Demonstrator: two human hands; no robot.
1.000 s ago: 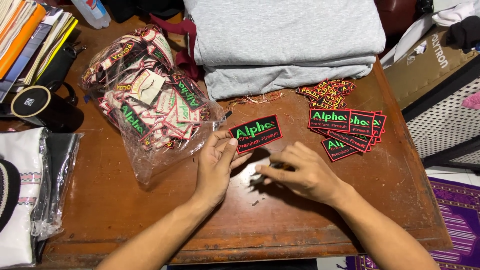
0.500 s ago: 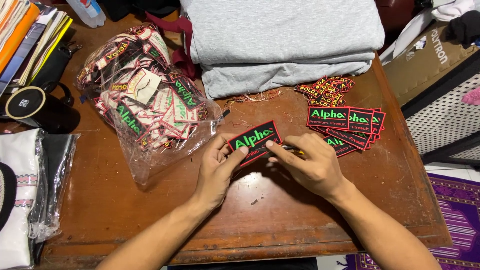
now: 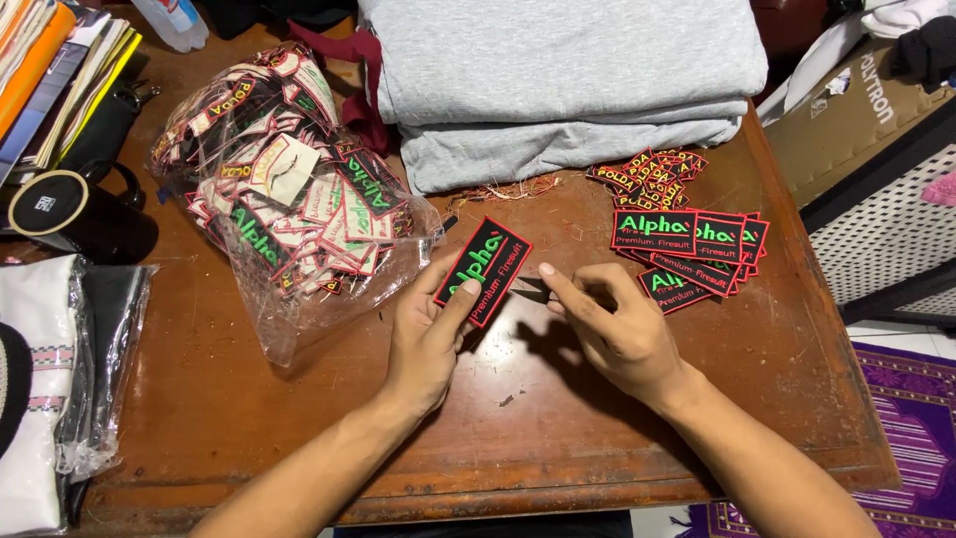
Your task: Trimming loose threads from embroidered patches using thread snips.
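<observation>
Head view, only one on hand. Landmark taken: the worn brown wooden table [image 3: 299, 418].

Held above the table's middle: one black rectangular embroidered patch with red border and green lettering [image 3: 484, 269], tilted on a diagonal, upper end toward the far edge. It is pinched by the left hand [image 3: 426, 334], thumb pressed on its lower face, fingers curled behind it. The right hand [image 3: 617, 329] is held just beside the patch, apart from it by a narrow gap; index finger and thumb are drawn together with a thin dark object between them, too small to be identified; the other fingers are loosely curled.

Toward the table's far left: a crumpled clear plastic bag [image 3: 289, 219], stuffed with many mixed patches, mouth lying open toward the middle. This is judged to be the unprocessed stock, and it is the larger share.

Toward the table's right side: a fanned stack of matching black-and-green patches [image 3: 687, 249], lying flat and overlapping, with a small heap of little red-and-yellow patches [image 3: 647, 177] just behind it. These are judged to be the finished lot, few compared with the bag.

At the table's far edge: folded grey fabric [image 3: 558, 80], with loose reddish thread scraps [image 3: 508, 189] scattered before it.

Progress is judged early: a small pile sorted, one piece in hand, a full bag remaining.
</observation>
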